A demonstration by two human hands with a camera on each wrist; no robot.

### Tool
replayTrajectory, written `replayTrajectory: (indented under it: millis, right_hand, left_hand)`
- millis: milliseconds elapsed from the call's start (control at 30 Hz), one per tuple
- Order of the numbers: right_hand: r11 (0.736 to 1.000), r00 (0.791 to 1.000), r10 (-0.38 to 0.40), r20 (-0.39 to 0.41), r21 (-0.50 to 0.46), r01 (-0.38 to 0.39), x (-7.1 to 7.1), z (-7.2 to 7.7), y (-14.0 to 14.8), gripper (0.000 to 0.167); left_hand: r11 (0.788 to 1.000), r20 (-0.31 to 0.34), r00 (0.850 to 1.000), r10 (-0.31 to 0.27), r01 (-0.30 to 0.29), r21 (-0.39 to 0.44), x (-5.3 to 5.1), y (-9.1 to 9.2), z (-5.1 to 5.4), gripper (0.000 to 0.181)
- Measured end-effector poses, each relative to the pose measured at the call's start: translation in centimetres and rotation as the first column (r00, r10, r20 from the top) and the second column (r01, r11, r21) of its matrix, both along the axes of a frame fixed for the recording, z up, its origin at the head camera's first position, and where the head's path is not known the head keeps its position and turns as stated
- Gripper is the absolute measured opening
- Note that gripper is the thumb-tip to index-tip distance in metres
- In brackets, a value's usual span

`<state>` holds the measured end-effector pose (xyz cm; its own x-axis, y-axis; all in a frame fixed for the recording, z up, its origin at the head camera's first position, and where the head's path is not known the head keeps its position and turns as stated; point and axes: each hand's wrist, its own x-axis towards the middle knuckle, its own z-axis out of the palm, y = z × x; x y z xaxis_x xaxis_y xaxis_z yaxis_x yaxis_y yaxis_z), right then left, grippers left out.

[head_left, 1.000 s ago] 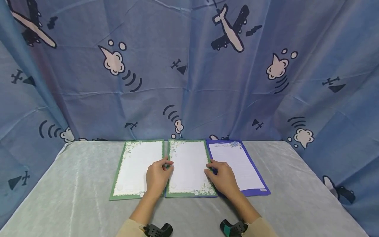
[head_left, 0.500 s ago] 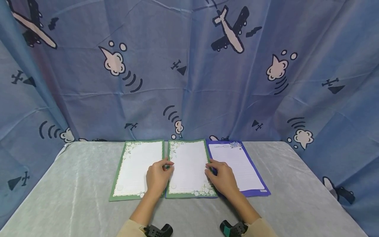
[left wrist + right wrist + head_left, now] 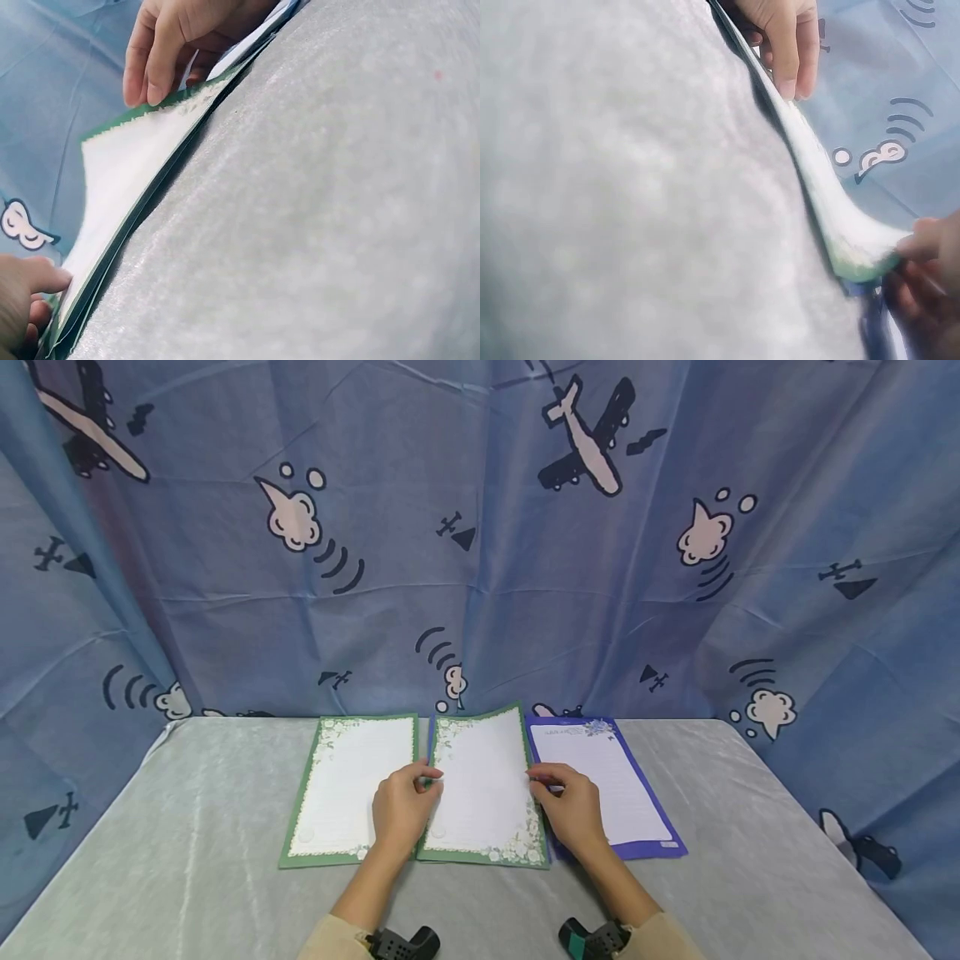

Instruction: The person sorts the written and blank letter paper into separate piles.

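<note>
A green-bordered sheet of writing paper (image 3: 483, 785), printed with flowers, lies in the middle, its right side bent up off the sheets beneath. My right hand (image 3: 573, 810) pinches its right edge between thumb and fingers, as the right wrist view confirms. At its left edge my left hand (image 3: 405, 806) pinches it too, thumb on top in the left wrist view. A matching green-bordered sheet (image 3: 352, 785) lies flat to the left, partly covered by my left hand. To the right is a purple-bordered lined sheet (image 3: 600, 777), partly behind my right hand.
A grey cloth-covered table (image 3: 210, 810) carries the papers. Blue patterned curtain (image 3: 390, 527) hangs right behind its back edge and along both sides. Bluish edges show under the middle sheet.
The middle green-bordered sheet's right side has risen and the sheet has shifted slightly towards me. My right hand has moved slightly right with its edge; my left hand stays nearly in place.
</note>
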<state>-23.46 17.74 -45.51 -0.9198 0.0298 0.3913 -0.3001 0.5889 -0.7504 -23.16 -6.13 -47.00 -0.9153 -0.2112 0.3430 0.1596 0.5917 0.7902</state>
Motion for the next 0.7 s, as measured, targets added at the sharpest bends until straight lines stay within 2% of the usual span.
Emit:
replayTrajectory:
  millis: [200, 400, 600, 700]
  right_hand:
    - [1.000, 1.000, -0.008, 0.018, 0.002, 0.008, -0.09, 0.04, -0.01, 0.016]
    - [0.999, 0.993, -0.030, 0.111, -0.015, 0.032, -0.09, 0.14, 0.06, 0.018]
    - [0.993, 0.974, 0.013, 0.227, -0.118, 0.014, 0.08, 0.36, 0.04, 0.026]
    - [0.990, 0.967, 0.039, 0.251, -0.138, -0.004, 0.06, 0.39, 0.07, 0.026]
  left_hand:
    - [1.000, -0.003, 1.000, 0.004, -0.004, 0.001, 0.08, 0.03, 0.17, 0.008]
    - [1.000, -0.010, 1.000, 0.008, -0.008, -0.004, 0.12, 0.00, 0.15, 0.007]
    - [1.000, 0.004, 1.000, -0.002, 0.002, -0.004, -0.03, -0.01, -0.02, 0.008]
    - [1.000, 0.006, 1.000, -0.004, 0.004, 0.000, -0.09, -0.02, -0.04, 0.008]
